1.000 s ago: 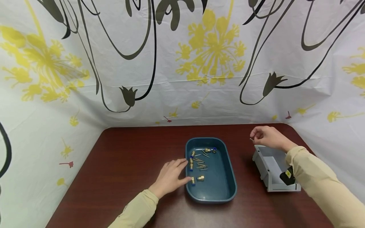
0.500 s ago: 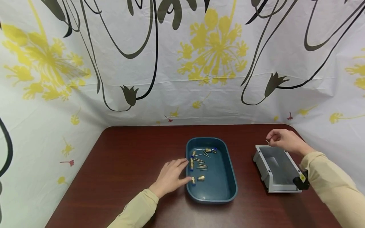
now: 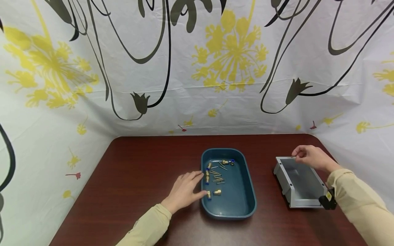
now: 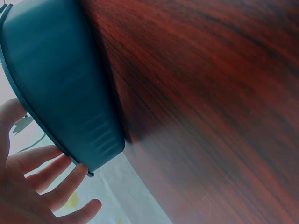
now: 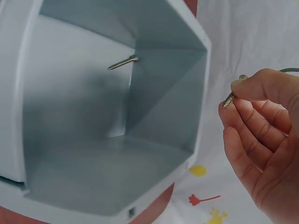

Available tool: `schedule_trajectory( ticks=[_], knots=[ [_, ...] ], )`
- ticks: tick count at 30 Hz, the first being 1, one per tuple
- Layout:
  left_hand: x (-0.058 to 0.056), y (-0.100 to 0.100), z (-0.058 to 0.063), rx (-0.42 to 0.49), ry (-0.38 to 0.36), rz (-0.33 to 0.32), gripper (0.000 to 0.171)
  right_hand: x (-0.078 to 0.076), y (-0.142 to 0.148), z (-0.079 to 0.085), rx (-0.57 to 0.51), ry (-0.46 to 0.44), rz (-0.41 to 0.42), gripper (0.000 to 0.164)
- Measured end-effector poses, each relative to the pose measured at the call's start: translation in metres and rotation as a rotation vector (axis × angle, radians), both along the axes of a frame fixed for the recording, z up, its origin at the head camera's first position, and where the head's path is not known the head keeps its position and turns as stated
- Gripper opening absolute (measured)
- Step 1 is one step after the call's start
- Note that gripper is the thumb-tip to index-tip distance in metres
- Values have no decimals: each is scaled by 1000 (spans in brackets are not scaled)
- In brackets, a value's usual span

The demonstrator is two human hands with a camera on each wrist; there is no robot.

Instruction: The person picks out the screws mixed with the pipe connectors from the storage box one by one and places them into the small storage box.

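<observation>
Your right hand [image 3: 313,158] pinches a screw [image 5: 228,99] by the far rim of the bin [image 3: 306,204]; your left hand [image 3: 184,189], spread, touches the tray [image 3: 237,201] left of the bin. Another screw [image 5: 121,63] is inside. You seem to be at the placing step; the next move calls for releasing over the bin.

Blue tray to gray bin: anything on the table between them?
No, just bare brown tabletop between the blue tray and the gray bin, as the head view shows.
</observation>
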State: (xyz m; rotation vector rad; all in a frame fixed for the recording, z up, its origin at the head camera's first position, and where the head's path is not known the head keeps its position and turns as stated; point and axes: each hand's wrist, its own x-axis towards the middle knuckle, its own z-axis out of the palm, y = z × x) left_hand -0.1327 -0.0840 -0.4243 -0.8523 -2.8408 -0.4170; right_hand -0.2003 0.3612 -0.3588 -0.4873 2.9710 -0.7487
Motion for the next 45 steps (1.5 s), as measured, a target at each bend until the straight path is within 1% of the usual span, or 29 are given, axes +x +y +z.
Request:
schedule_trajectory(
  ticks=[6,11,15,20,26,32,36,42,45],
  knots=[
    [0,0,0,-5,-6,-2,61,2,0,-7,6,-31,3,10],
    [0,0,0,-5,0,-3,61,3,0,-14,9,-20,30,10],
    [0,0,0,-3,2,-3,61,4,0,-18,5,-31,45,10],
    [1,-1,1,2,-4,-4,61,5,-1,-20,19,-43,40,9],
    [1,-1,0,2,-3,-6,61,6,-3,-21,12,-51,44,11],
    [0,-1,1,6,4,-7,61,4,-4,-16,10,-26,61,10],
    [0,-1,0,7,6,-8,61,2,-11,-7,1,-8,84,10],
    [0,-1,1,7,3,-8,62,-4,-34,10,-14,18,126,10],
    [0,-1,1,9,-2,-8,61,-9,-49,19,-30,-4,135,10]
  ],
)
